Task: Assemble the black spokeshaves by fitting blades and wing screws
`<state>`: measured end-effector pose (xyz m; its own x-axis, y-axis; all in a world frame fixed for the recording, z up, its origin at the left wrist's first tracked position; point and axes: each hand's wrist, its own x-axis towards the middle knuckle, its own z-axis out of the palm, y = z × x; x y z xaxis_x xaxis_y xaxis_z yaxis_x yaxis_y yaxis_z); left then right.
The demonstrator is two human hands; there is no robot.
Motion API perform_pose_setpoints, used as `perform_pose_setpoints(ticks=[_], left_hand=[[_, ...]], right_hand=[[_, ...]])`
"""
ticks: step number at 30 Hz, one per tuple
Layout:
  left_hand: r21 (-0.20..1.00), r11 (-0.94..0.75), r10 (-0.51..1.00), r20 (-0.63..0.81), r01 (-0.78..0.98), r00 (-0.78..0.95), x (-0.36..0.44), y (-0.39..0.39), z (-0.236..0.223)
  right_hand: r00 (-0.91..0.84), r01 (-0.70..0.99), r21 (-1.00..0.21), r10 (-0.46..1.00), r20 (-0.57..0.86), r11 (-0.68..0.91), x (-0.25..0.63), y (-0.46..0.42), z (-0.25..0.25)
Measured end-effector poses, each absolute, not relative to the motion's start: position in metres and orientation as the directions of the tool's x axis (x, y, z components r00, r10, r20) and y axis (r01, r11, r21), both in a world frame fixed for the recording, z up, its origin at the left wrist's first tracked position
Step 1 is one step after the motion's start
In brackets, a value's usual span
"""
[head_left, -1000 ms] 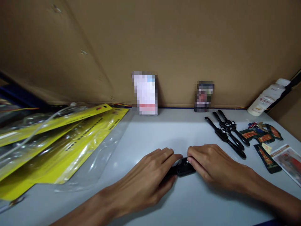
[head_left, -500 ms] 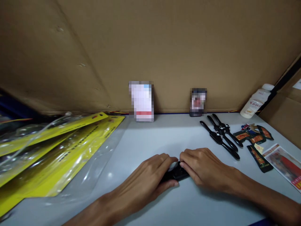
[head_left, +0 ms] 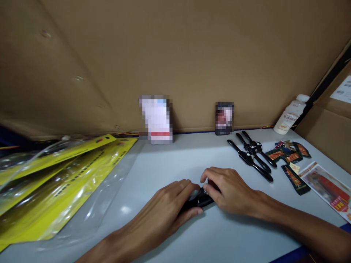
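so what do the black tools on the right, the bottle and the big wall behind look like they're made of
Black tools: probably metal with glossy black paint, from the sharp highlights.
Bottle: likely smooth, see-through plastic; pale contents show through.
Wall: looks like matte cardboard, being plain brown with a crease and small dents.

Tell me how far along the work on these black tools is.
Three black tools lie together on the table, perhaps already done, though nothing there confirms it. One black piece is in hand: the left hand grips it while the right hand has its fingers at its shiny part. That piece looks unfinished. The yellow-backed packaging lies apart from the tools, so any packing probably remains.
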<state>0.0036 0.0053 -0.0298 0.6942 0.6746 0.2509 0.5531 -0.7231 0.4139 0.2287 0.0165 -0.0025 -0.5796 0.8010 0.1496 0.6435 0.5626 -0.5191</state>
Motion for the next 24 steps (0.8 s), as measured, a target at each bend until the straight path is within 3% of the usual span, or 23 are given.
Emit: perform_pose_setpoints(ticks=[3, 10, 13, 17, 24], left_hand=[[0.382, -0.73, 0.672, 0.246, 0.567, 0.699, 0.005, 0.005, -0.028], [0.313, -0.739, 0.669, 0.238, 0.596, 0.704, 0.009, 0.002, -0.025], [0.313, -0.742, 0.666, 0.235, 0.594, 0.708, 0.01, 0.001, -0.025], [0.307, -0.747, 0.661, 0.248, 0.59, 0.708, 0.009, 0.001, -0.025], [0.32, -0.749, 0.657, 0.25, 0.58, 0.711, 0.008, 0.002, -0.025]], right_hand=[[-0.593, 0.661, -0.455, 0.787, 0.171, 0.597, 0.227, 0.016, -0.003], [-0.61, 0.745, -0.178, 0.764, 0.21, 0.643, 0.224, 0.009, -0.005], [-0.613, 0.753, -0.132, 0.76, 0.216, 0.645, 0.222, 0.006, -0.006], [-0.608, 0.74, -0.212, 0.769, 0.196, 0.639, 0.226, 0.009, -0.002], [-0.564, 0.653, -0.6, 0.826, 0.023, 0.462, 0.234, 0.023, 0.008]])
